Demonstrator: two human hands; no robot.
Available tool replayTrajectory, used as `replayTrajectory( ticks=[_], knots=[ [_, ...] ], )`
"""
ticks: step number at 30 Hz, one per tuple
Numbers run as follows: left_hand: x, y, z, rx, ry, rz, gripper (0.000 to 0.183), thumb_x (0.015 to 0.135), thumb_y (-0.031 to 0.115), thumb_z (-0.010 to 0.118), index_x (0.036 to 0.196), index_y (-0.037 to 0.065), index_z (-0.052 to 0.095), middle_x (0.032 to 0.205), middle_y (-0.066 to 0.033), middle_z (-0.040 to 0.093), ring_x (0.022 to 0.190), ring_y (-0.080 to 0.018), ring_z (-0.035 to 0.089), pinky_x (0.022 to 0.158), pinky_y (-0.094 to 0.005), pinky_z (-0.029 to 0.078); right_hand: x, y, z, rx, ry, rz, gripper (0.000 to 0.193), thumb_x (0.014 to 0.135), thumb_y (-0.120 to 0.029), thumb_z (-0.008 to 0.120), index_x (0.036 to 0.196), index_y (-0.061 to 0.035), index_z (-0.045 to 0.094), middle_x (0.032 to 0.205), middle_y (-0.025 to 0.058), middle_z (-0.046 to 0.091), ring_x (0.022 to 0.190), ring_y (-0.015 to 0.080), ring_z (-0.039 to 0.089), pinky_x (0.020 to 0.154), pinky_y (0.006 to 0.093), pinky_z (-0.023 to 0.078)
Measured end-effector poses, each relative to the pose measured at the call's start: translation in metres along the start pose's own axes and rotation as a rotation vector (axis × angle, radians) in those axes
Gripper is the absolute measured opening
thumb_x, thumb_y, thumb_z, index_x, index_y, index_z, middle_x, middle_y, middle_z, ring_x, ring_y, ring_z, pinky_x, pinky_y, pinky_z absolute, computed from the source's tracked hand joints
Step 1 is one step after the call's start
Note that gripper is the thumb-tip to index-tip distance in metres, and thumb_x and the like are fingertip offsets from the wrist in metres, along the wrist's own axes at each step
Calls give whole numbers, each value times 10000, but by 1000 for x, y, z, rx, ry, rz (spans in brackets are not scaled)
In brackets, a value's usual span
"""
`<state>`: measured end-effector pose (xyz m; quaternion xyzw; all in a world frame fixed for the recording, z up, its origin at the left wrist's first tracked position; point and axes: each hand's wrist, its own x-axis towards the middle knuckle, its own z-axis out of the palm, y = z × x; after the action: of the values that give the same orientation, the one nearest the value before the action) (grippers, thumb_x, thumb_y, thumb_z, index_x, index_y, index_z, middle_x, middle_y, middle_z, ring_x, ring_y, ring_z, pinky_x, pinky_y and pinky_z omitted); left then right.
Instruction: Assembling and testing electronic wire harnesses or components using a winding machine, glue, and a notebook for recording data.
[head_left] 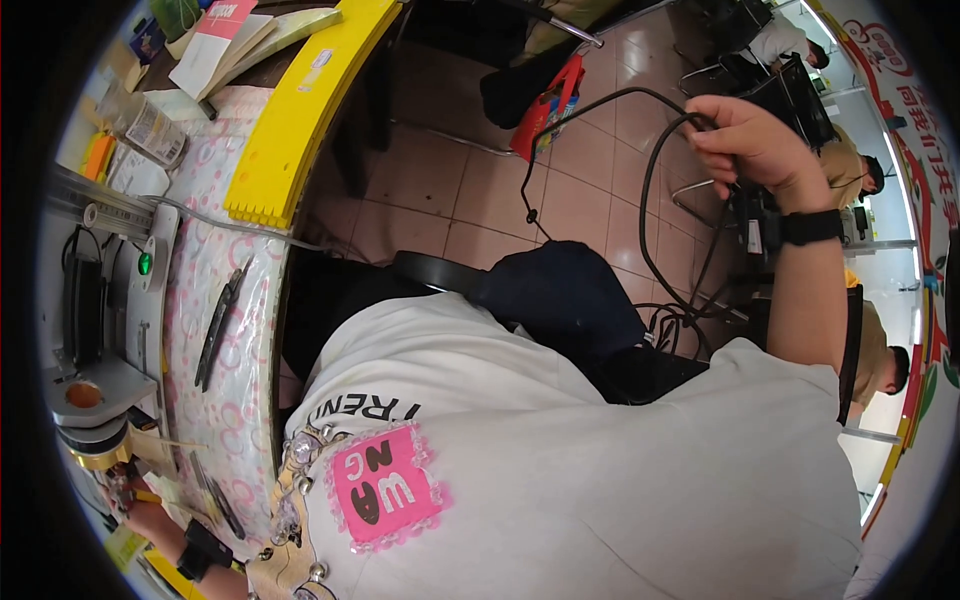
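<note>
Gripping a loop of thin black cable (648, 190), the right hand (752, 140) is closed around it above the tiled floor (440, 190), well away from the counter (225, 300) with its pink-patterned cover — the cable hangs down toward a dark tangle by the person's lap. The left hand (150, 515) sits at the counter's near end beside a brass-coloured round fitting (95, 455); its grip cannot be made out. Black tweezers (220, 320) lie on the counter.

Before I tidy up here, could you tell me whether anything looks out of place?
The black cable in the right hand loops loosely and ends in a tangle by the dark trousers. The left hand sits at the table edge. Nothing looks spilled or broken.
</note>
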<state>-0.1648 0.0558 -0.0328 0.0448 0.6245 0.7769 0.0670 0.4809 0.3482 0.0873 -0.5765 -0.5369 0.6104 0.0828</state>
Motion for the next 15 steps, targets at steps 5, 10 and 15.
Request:
replayTrajectory(
  ticks=[5,10,15],
  knots=[
    [-4,-5,7,-7,-31,-14,345,838,332,502,631,67,578,566,-86,546,466,-207,461,504,-369,397,-27,-31,13,-201,92,-149,146,826,-183,588,834,-70,496,545,-20,407,454,73,433,439,246,430],
    [-17,0,4,6,-26,1,342,839,328,501,632,67,578,567,-86,546,466,-205,461,504,-370,397,-4,-25,15,-233,49,-170,150,844,-189,575,853,-60,499,548,-27,414,458,74,441,449,242,447],
    [-16,-3,9,5,-23,3,339,839,325,500,633,68,579,567,-85,546,466,-203,460,504,-372,397,11,-16,12,-216,27,-97,148,852,-189,565,853,-57,499,550,-27,423,463,73,446,463,249,456]
  ],
)
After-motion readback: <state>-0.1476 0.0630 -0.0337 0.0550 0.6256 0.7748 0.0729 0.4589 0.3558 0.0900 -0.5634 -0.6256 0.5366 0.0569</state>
